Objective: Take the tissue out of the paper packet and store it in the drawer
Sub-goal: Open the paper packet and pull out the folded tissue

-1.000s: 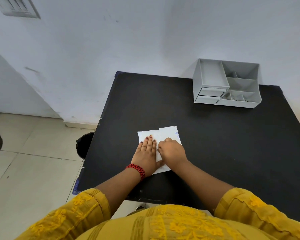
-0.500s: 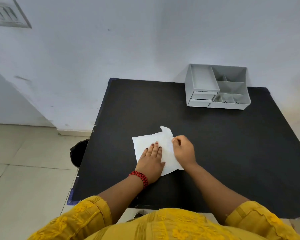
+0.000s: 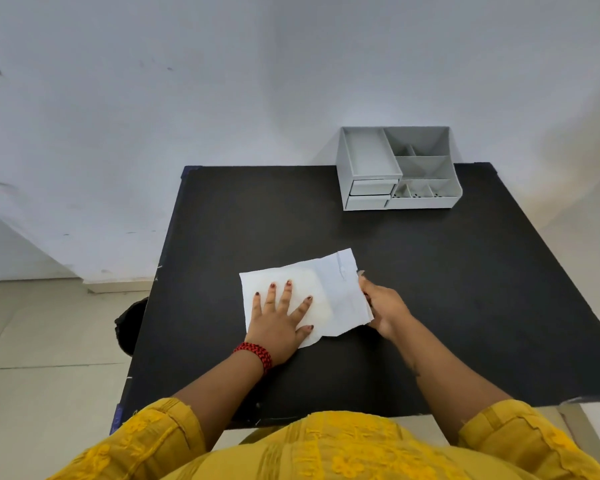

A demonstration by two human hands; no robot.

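Two hands work a tissue and its paper packet on a black table (image 3: 465, 306).

The left hand (image 3: 278, 320) lies flat with its fingers straight and spread, pressing the white tissue (image 3: 257, 282) down onto the tabletop; a red braided band (image 3: 253, 355) circles that wrist. The right hand (image 3: 383, 306) has its fingers curled around the right edge of the paper packet (image 3: 340, 289), pinching it. The packet overlaps the right side of the tissue, and how much of the tissue is inside it cannot be told. At the far edge of the table, against the wall (image 3: 291, 81) and well apart from both hands, stands a grey desk organizer (image 3: 423, 161). Its two small stacked drawers (image 3: 369, 187) look pushed in. Yellow sleeves (image 3: 153, 438) cover the upper arms.
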